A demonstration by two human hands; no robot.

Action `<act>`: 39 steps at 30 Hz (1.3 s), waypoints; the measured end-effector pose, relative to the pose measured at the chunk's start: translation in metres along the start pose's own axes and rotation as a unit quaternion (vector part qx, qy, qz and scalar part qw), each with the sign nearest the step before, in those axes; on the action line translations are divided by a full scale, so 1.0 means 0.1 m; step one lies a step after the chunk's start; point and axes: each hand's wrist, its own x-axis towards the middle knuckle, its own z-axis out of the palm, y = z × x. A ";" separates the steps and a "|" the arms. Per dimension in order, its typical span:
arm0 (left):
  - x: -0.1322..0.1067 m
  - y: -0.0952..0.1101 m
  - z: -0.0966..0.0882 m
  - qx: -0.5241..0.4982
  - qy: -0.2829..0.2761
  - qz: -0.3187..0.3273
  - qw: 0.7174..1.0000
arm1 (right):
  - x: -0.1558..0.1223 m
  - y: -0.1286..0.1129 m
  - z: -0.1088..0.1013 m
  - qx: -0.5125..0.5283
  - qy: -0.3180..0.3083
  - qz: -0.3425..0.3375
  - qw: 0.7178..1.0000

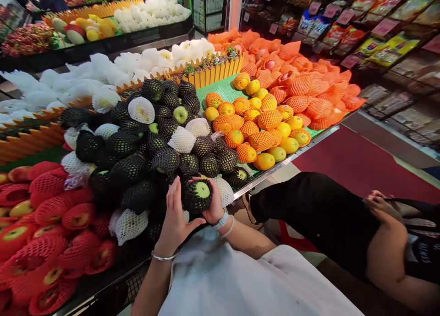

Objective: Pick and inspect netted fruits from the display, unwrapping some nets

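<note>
Shirt: my white shirt (240, 284) fills the lower edge, closest to the lens.
Left hand (175, 217): fingers straight and spread, palm laid flat against the left side of a green apple (198, 194) in a black net sleeve.
Right hand (215, 206): curled round the right side of the same apple, thumb on top; bracelets at the wrist.
Apple: held between both my hands at the front edge of the tabletop (292, 158), touching the pile of black-netted apples (154, 142).
Neighbouring stock: red-netted apples (51, 233) to the left, oranges (261, 128) in orange nets to the right, white-netted fruit (103, 73) behind.
Other person: a dark sleeve (319, 215) and hand (380, 206) at my right, well apart from the fruit.
</note>
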 end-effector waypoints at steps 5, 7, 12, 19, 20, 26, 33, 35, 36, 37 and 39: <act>0.01 0.19 0.09 -0.074 0.099 -0.028 0.992 | -0.06 -0.05 0.03 -0.056 -0.009 -0.073 0.996; 0.03 0.21 0.15 -0.034 0.072 -0.026 0.996 | -0.13 -0.08 0.05 -0.118 -0.036 -0.127 0.984; 0.09 0.16 0.25 -0.002 0.103 0.015 0.995 | -0.29 -0.23 0.08 -0.292 -0.104 -0.249 0.918; 0.06 0.12 0.30 0.011 0.144 0.040 0.989 | -0.29 -0.29 0.08 -0.324 -0.140 -0.220 0.909; 0.05 0.12 0.31 0.014 0.152 0.038 0.988 | -0.28 -0.28 0.07 -0.319 -0.140 -0.218 0.912; -0.01 0.05 0.42 -0.033 0.186 0.002 0.982 | -0.27 -0.24 0.04 -0.297 -0.122 -0.163 0.933; -0.05 0.03 0.50 -0.435 0.218 -0.269 0.831 | -0.18 -0.25 -0.05 -0.220 -0.154 -0.110 0.957; -0.03 0.06 0.48 -0.533 0.216 -0.364 0.733 | -0.14 -0.25 -0.09 -0.214 -0.146 -0.146 0.955; -0.01 0.08 0.46 -0.556 0.221 -0.403 0.692 | -0.13 -0.24 -0.11 -0.222 -0.141 -0.165 0.950; 0.00 0.09 0.44 -0.572 0.225 -0.433 0.659 | -0.12 -0.23 -0.13 -0.233 -0.139 -0.181 0.945; 0.02 0.13 0.40 -0.599 0.215 -0.461 0.618 | -0.12 -0.22 -0.17 -0.256 -0.146 -0.199 0.935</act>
